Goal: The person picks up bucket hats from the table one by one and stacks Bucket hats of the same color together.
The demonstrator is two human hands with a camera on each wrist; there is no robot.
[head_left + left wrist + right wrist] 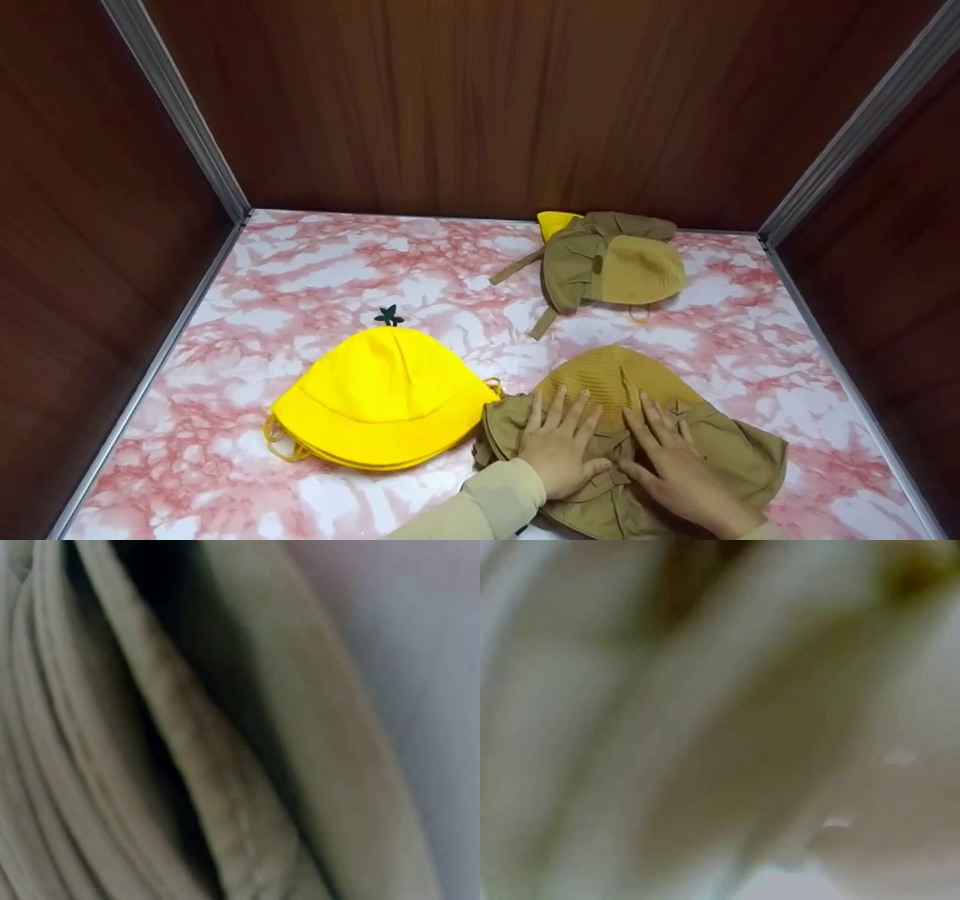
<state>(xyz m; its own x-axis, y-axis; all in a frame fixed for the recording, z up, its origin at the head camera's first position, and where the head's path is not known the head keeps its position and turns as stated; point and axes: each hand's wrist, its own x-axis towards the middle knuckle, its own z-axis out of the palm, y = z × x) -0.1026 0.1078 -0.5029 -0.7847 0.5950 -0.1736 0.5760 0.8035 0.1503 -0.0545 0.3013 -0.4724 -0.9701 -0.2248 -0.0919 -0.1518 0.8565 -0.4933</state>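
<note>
Nearest us: khaki hat (742,454) at front right of marbled table (225,337). On it we see left hand (559,454) and right hand (679,472), both with fingers straight, slightly spread. Just left of it, yellow hat (382,397) topped by green sprout (389,315). Farther back, second khaki hat (641,270) with straps (517,267), yellow piece (556,223) beside it, near brown wall (450,112).

Head view: diffuse, moderate illumination. The tabletop (315,262) is bright; the wood panels (465,105) are dim, darkest toward the sides. The yellow hat (397,375) appears saturated. Left wrist view: khaki fabric (330,727) in soft focus, deep shadow between folds. Right wrist view: severe blur, low contrast, bright lower edge.
</note>
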